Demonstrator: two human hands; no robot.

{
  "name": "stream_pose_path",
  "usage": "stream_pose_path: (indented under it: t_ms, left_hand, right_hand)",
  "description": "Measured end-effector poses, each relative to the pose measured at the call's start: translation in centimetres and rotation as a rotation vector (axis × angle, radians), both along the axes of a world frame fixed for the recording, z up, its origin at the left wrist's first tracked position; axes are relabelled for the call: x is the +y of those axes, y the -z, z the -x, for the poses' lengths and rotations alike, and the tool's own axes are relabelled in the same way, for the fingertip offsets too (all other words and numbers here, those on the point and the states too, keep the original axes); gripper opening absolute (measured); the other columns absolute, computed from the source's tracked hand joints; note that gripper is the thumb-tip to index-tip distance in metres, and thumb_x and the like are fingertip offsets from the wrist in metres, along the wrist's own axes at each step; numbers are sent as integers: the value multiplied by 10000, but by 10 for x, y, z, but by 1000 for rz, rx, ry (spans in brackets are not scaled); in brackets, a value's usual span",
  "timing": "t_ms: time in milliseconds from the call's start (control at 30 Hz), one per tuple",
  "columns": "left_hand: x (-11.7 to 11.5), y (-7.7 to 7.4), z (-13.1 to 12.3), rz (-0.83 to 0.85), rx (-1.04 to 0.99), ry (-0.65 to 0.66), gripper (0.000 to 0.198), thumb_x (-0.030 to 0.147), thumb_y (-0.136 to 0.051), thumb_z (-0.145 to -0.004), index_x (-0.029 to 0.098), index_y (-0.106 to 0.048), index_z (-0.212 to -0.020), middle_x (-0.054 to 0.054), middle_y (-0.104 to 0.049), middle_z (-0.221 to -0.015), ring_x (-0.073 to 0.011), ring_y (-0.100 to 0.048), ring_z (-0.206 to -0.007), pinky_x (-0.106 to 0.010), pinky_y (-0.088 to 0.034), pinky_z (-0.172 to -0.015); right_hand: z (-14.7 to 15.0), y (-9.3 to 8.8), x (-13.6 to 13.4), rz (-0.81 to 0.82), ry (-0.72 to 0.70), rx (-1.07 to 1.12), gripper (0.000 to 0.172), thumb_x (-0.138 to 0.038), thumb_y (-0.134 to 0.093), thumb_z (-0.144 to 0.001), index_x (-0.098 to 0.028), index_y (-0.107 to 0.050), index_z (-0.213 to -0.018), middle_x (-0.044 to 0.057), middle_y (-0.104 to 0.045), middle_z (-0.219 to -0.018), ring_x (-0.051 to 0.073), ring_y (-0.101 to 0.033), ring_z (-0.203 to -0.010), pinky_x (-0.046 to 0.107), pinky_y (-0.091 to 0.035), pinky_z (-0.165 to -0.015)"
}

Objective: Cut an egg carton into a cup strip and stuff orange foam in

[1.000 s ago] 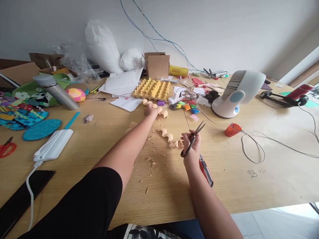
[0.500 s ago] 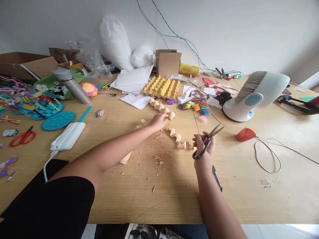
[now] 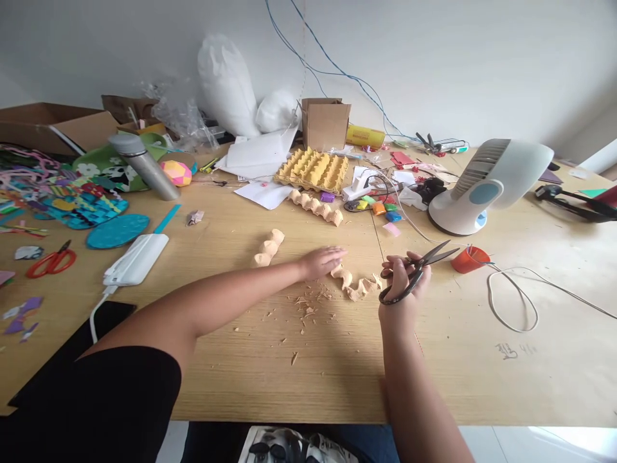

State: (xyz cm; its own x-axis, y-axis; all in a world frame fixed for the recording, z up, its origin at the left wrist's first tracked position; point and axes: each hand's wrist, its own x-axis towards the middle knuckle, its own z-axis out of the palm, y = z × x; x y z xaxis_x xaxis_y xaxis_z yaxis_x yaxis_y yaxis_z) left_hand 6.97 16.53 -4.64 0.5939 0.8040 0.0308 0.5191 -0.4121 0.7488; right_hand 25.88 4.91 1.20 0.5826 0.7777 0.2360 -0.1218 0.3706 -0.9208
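Cardboard scraps (image 3: 308, 305) litter the surface (image 3: 457, 366), so some cutting looks done. Right hand (image 3: 402, 283) is clenched on black scissors (image 3: 417, 270), blades parted. Left hand (image 3: 321, 262) lies flat, fingers loose, touching the near strip (image 3: 354, 283) of cut egg-tray cups. Two more strips, one left (image 3: 268, 247), one farther back (image 3: 315, 206). Yellow tray (image 3: 313, 170) behind looks whole and empty. Brown box (image 3: 325, 122) stands open, contents hidden. Orange cup (image 3: 470, 259): can't tell.

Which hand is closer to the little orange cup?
The right hand. It holds the black scissors, whose tips point toward the orange cup, just to its right. The left hand lies farther left, on the wavy egg-carton strip.
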Motion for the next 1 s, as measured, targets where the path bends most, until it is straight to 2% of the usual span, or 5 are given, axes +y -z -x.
stream_pose_path:
  t_ms: [167, 300, 467, 700, 1000]
  left_hand:
    - [-65, -8, 15, -31, -13, 43, 611, 578, -477, -1060, 274, -541, -1587, -81, -539, -1655, -288, -473, -1566, -481, -345, -1333]
    - [-131, -8, 48, -336, 164, 101, 807, 551, -518, -1058, 221, -227, -1735, -127, -238, -1804, -343, -179, -1687, -578, -251, -1364]
    - [-188, 11, 102, -510, 383, -131, 915, 575, -544, -1044, 239, -78, -1756, -190, -217, -1797, -417, -185, -1673, -659, -299, -1314]
    - [-191, 34, 93, -438, 492, -277, 932, 647, -447, -1055, 143, -84, -1750, -250, -220, -1776, -423, -189, -1664, -628, -291, -1322]
    - [-152, -8, 14, -208, 346, 141, 1042, 704, -457, -1022, 139, 34, -1747, -206, 84, -1803, -365, 60, -1684, -569, -153, -1371]
  right_hand:
    - [2, 0, -1, 10, 2, 5, 279, -319, -693, -909, -274, -540, -1138, -13, -682, -973, 151, -656, -804, 315, -498, -748]
    - [2, -3, -1, 0, 8, 37, 308, -294, -725, -883, -255, -554, -1136, -31, -688, -944, 135, -646, -794, 290, -489, -737]
    - [5, -6, -3, -23, -5, 77, 324, -261, -738, -852, -249, -562, -1123, -31, -700, -935, 130, -652, -789, 274, -492, -725]
    - [8, -7, -3, -40, 8, 35, 315, -264, -714, -852, -244, -564, -1128, -47, -700, -898, 124, -663, -760, 266, -494, -708]
    - [-11, -15, 6, -57, 175, 100, 345, -211, -705, -777, -240, -542, -1080, -61, -669, -845, 112, -649, -717, 227, -482, -632]
